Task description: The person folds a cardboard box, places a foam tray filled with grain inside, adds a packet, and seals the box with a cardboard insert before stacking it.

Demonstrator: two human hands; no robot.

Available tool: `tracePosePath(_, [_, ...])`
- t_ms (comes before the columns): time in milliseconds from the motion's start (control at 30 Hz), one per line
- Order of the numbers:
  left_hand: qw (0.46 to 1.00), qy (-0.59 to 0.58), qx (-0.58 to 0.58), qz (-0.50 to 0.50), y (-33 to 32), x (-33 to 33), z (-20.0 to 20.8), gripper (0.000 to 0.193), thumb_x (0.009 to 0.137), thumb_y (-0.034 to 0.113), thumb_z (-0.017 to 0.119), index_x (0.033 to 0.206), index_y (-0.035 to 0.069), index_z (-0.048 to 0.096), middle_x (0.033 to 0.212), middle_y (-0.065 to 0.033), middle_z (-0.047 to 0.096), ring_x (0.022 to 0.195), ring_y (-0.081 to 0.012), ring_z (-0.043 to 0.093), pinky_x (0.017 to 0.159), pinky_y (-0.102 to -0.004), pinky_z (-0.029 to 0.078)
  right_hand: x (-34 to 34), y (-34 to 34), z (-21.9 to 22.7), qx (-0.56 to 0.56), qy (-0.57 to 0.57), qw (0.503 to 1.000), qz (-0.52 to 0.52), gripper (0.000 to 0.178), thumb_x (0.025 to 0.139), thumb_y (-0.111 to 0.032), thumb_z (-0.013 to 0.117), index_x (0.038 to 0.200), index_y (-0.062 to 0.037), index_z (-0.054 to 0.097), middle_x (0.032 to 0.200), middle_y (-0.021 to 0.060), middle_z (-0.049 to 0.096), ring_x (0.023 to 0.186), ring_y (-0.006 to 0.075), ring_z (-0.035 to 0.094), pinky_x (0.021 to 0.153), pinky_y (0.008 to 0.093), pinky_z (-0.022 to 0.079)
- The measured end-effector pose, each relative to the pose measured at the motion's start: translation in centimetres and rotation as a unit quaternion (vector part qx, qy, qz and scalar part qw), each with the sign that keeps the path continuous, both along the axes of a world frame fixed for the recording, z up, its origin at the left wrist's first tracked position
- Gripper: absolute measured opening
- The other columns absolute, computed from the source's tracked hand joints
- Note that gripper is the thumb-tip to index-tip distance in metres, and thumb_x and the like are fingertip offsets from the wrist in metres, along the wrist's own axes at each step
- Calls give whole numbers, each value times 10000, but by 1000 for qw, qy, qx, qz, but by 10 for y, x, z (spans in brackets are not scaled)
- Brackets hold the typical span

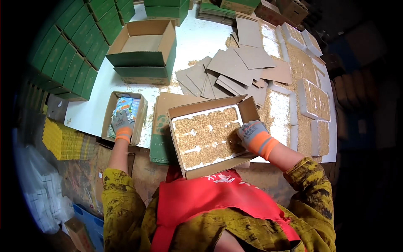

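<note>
In front of me an open cardboard box [173, 145] sits slightly turned at the table's front edge. Inside it lies a white foam tray [191, 167] filled with brown, grainy material [205, 134]. My right hand [254, 135], in a grey and orange glove, is closed at the box's right end; its fingertips are partly hidden. To the left, my gloved left hand [121, 124] reaches into a small carton [141, 110] of colourful printed packets [127, 105]. Its fingers are bent over one packet, their tips partly covered.
Flattened green cartons [161, 151] lie left of the box. Loose grey cardboard sheets [235, 65] spread behind it. More filled foam trays [314, 98] line the right side. An open green carton [145, 48] and stacked green boxes [63, 59] stand at the far left.
</note>
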State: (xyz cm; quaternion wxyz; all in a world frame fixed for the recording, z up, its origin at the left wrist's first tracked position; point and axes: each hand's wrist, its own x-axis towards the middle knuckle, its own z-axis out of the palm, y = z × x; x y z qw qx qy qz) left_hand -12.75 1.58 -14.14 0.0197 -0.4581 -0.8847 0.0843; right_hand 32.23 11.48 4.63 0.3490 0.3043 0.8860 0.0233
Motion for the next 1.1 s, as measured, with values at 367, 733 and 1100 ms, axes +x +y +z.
tracePosePath(367, [997, 19, 68, -37, -17, -14, -23, 665, 787, 423, 683, 1367, 143, 521, 1369, -131, 482, 1287, -324, 416, 1065, -439, 308, 36, 253, -141, 154, 193, 962, -115, 974, 682, -319, 802, 1495, -151, 294, 1516, 203, 314, 1354, 428, 337, 1111, 473, 324])
tracePosePath(733, [984, -132, 76, 90, 0, -25, 6, 335, 856, 308, 635, 1126, 116, 684, 1173, -108, 651, 1125, -294, 583, 968, -424, 427, 64, 226, -101, 156, 460, 871, -74, 346, 933, -75, 495, 1266, -17, 569, 1243, 177, 623, 1129, 346, 594, 969, 393, 464])
tracePosePath(1100, [943, -256, 104, 184, -25, -53, -10, 530, 791, 485, 697, 1122, 71, 698, 1128, -154, 681, 1074, -330, 627, 923, -420, 480, 97, 102, -37, 25, 597, 748, -290, 362, 1010, -181, 511, 1249, 84, 571, 1163, 185, 662, 1072, 218, 602, 944, 327, 458])
